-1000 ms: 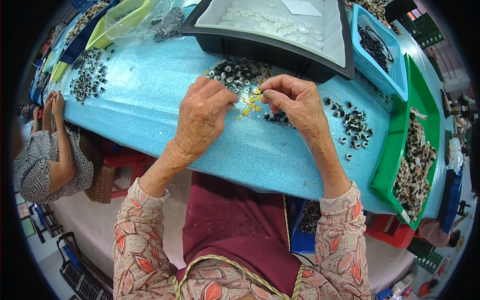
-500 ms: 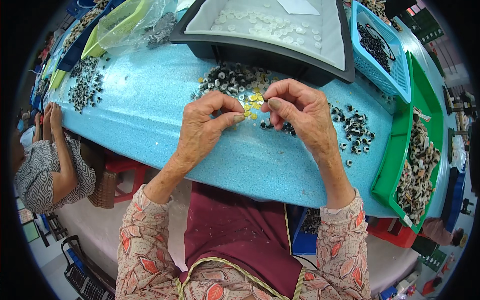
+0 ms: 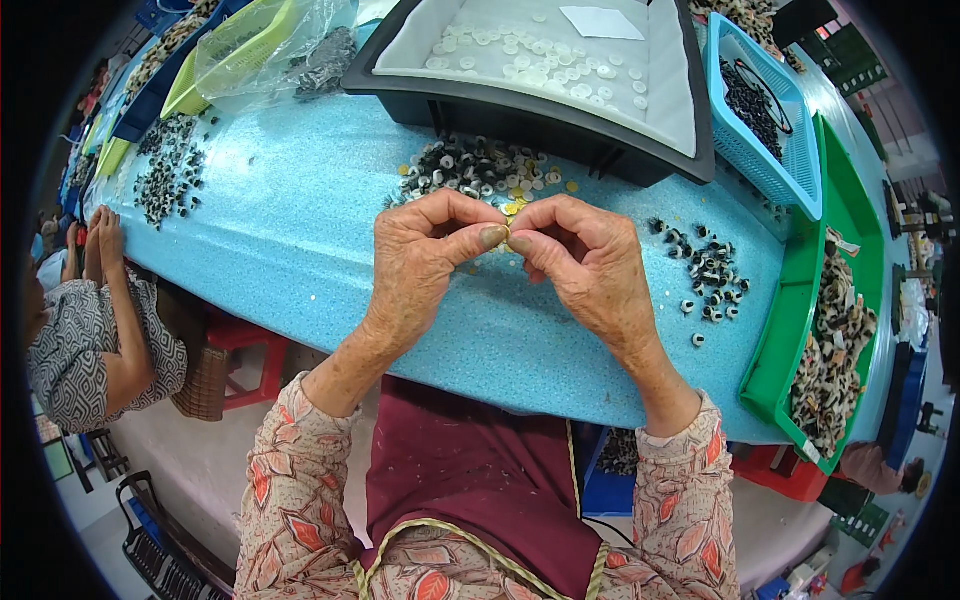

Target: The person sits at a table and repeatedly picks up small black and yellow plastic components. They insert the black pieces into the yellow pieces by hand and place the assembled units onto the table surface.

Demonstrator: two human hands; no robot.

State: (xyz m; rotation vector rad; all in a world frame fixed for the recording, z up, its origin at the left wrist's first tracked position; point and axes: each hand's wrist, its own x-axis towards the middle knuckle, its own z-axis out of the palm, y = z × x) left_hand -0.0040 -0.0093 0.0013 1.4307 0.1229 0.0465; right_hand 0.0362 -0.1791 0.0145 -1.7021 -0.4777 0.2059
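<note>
Over the blue tabletop my left hand [image 3: 418, 252] and my right hand [image 3: 588, 258] meet with their fingertips pressed together. Each pinches with thumb and forefinger. What lies between the tips is tiny and mostly hidden, with a hint of yellow showing. Just beyond the fingers are small yellow discs [image 3: 513, 208], partly covered by my hands. A heap of small black and white button-like pieces [image 3: 445, 165] sits behind them. More black and white pieces [image 3: 715, 268] are scattered to the right of my right hand.
A black tray [image 3: 540, 115] lined in white holds translucent discs. To its right stand a light blue basket [image 3: 795, 180] of black bits and a green tray [image 3: 765, 385] with spotted plush pieces. Another pile of pieces [image 3: 172, 175] lies left. A co-worker [image 3: 110, 330] sits at the left edge.
My hands have come together from a small distance apart, and their pinched fingertips now touch. The dark pieces beneath my right hand are now covered.
</note>
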